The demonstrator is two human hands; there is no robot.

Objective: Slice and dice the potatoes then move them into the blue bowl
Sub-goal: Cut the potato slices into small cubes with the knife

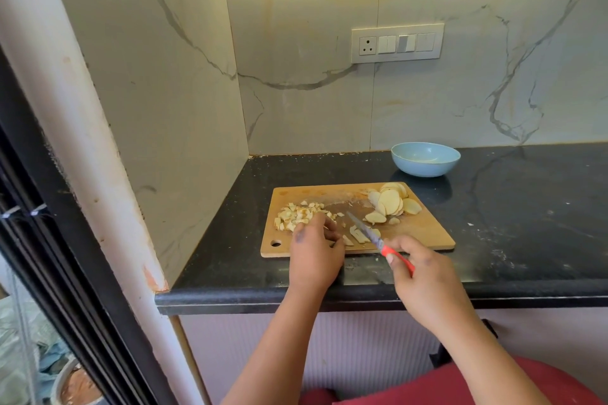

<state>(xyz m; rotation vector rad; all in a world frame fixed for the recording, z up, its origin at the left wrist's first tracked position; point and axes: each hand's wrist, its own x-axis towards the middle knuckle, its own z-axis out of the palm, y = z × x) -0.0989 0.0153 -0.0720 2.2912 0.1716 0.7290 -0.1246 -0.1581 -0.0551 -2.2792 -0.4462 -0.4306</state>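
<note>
A wooden cutting board lies on the black counter. Diced potato is heaped at its left end, round potato slices are stacked at its far right, and a few potato strips lie near the front edge. My left hand rests on the board's front left with curled fingers on potato pieces beside the dice. My right hand grips the red handle of a knife, whose blade points left over the strips. The blue bowl stands behind the board.
The black counter runs to the right, dusted with crumbs. A marble wall with a switch panel rises behind, and a side wall closes the left. A white door frame stands at far left.
</note>
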